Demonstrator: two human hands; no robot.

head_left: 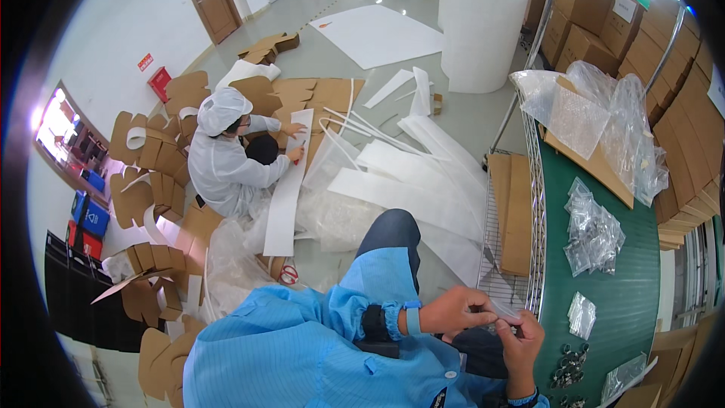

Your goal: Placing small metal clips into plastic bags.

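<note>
My left hand (461,308) and my right hand (522,340) meet just off the edge of a green table (627,287). Together they pinch a small clear plastic bag (504,310), fingers closed on it. My left arm wears a light blue sleeve and a blue wristband. On the table near my right hand lie small metal rings (570,363) and a little clear packet (581,314). A heap of small clear bags (593,230) sits further up the table.
A wire shelf (507,257) with flat cardboard stands left of the table. A person in a white coat and cap (226,159) sits on the floor cutting white foam strips among cardboard pieces. A large white foam roll (483,15) and stacked cartons (596,15) stand behind.
</note>
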